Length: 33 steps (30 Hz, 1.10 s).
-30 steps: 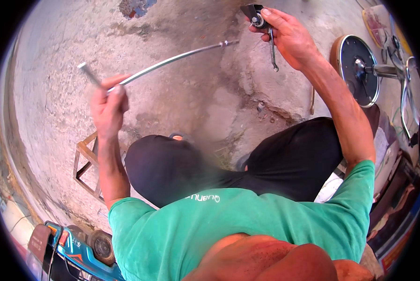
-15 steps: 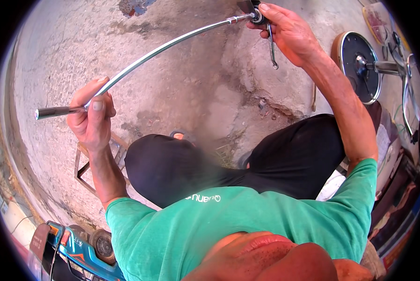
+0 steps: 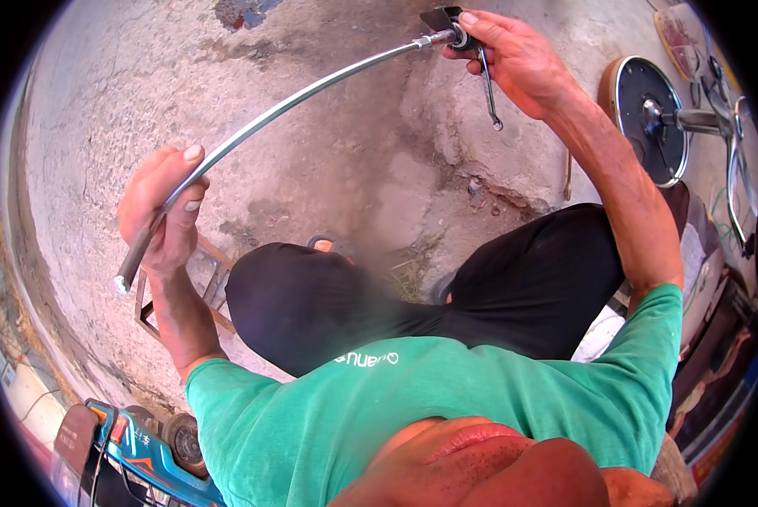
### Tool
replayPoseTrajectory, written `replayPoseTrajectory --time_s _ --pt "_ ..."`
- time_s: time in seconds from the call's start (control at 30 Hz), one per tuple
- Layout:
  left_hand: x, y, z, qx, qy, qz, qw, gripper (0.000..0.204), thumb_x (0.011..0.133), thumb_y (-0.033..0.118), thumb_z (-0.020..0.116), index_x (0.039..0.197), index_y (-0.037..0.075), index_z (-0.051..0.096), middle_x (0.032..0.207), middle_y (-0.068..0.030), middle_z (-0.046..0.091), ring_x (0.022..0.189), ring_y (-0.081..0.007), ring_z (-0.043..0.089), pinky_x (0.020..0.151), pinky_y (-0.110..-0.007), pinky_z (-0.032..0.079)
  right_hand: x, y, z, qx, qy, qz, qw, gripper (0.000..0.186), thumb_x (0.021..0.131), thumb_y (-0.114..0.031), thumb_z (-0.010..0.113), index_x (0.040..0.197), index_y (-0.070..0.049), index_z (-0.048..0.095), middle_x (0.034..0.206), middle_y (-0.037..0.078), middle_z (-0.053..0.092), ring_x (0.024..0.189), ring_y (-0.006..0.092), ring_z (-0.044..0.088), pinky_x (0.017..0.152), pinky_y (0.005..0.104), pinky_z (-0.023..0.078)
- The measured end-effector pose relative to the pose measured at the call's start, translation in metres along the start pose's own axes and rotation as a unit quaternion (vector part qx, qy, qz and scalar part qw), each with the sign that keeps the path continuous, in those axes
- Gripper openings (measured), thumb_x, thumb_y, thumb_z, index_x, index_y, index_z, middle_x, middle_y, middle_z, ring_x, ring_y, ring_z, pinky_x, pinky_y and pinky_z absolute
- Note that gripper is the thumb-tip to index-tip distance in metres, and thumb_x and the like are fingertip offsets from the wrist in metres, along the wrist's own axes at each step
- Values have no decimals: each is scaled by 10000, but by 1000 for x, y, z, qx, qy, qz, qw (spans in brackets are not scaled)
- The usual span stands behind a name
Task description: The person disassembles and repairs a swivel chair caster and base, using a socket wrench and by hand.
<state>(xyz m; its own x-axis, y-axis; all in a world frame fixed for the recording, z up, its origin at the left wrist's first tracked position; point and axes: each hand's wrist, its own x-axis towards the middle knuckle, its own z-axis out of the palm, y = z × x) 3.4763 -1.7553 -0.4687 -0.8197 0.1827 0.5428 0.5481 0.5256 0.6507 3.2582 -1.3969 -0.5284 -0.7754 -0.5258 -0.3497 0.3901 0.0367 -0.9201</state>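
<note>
A long silver socket-wrench bar (image 3: 298, 97), which looks curved in this lens, spans between my hands. My left hand (image 3: 163, 207) is closed round its lower left end, thumb and forefinger pinching the shaft. Below that grip a short dark grey end piece (image 3: 135, 260) slants down to the left. At the far end, my right hand (image 3: 514, 63) holds a black part with a round, ring-like middle (image 3: 461, 34), which the bar's tip meets. A dark flat plate (image 3: 440, 17) sticks out beside it. From under those fingers hangs a small silver wrench (image 3: 489, 89); its upper end is hidden.
A wheel (image 3: 645, 122) with a dark disc and metal arms lies at the right. Near my left knee stands a small metal frame (image 3: 214, 270). A blue vehicle body (image 3: 155, 465) is at the lower left. The concrete ground has a broken edge (image 3: 514, 198).
The dark end piece at my left hand has swung from pointing left to pointing down-left. My left hand has turned with it. The right hand's black part has shifted slightly left.
</note>
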Motion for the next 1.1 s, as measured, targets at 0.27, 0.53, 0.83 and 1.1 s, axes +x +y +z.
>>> replayPoseTrajectory --time_s 0.27,0.53,0.83,1.1 --pt "-2 -5 10 -24 114 -143 983 354 1089 284 499 1185 -29 635 900 -97 646 729 -125 589 627 -259 476 2 -3 4 -8 3 -25 1000 265 1049 -223 588 1218 -51 700 950 -31 678 824 70 577 680 228 432" --pt "2 9 31 -165 181 -324 914 330 1102 300 473 1082 -7 592 660 -77 586 477 -78 458 440 -219 364 8 1 0 -63 52 -81 993 301 1044 -232 592 1271 -53 674 994 -44 675 827 49 546 698 219 420" --pt "-19 -4 27 -492 181 -535 662 424 1128 374 351 1090 14 573 610 3 504 383 -69 355 390 -236 298 5 -20 30 -113 48 -288 950 440 1034 -98 577 1426 80 485 1200 29 627 1042 99 574 928 254 476" --pt "-37 -12 33 -537 202 -480 664 422 1126 379 371 1063 15 575 585 9 482 374 -67 332 373 -235 288 -9 -35 38 -194 44 -314 928 503 1018 -119 575 1464 75 445 1260 111 630 1135 155 590 998 289 468"
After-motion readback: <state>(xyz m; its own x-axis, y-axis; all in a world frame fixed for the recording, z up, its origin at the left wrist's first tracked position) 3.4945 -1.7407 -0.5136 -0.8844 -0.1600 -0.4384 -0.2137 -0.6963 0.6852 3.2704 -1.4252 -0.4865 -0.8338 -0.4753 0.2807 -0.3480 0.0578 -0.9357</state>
